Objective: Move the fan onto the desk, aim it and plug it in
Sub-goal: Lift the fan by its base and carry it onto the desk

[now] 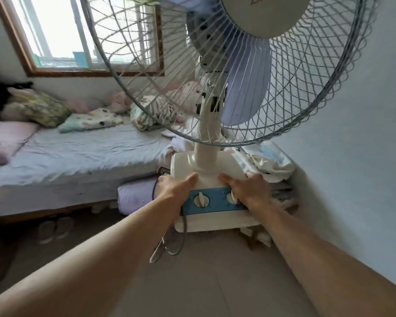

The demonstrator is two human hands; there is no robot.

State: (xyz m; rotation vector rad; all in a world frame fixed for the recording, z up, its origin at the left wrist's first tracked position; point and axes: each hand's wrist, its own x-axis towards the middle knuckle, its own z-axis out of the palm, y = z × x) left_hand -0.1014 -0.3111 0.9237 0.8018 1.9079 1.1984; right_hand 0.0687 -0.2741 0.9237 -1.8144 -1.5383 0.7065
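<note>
Two-handed grip on the base (pixel 212 167) of the fan (pixel 215 138): left hand (pixel 176 187) clamped over the left edge with thumb laid across the top, right hand (pixel 252 189) wrapped over the right edge, thumb on top, palm lying across the right-hand knob of the blue control panel (pixel 215 200). Fingers under the base hidden, so depth of hold underneath not readable. Fan upright and carried out in front, apparently clear of any support, above the tiled floor (pixel 215 282), with the bed (pixel 78 154) to the left and a pile of bedding (pixel 268 163) just behind the base. No desk in view.

Step in hand, as a judgement: carrying. Best done by keeping the base level and close to the body, since the wide cage (pixel 306 88) and motor make the load top-heavy. Worth shifting the right palm off the knob to avoid turning a setting. Worth gathering the cord (pixel 167 243), dangling in a loop from the left side of the base, before walking, as a snag or trip risk. Cage fills much of the forward view, so slow steps and a look round its edge advisable. Setting down flat, then aiming, then plugging in.
</note>
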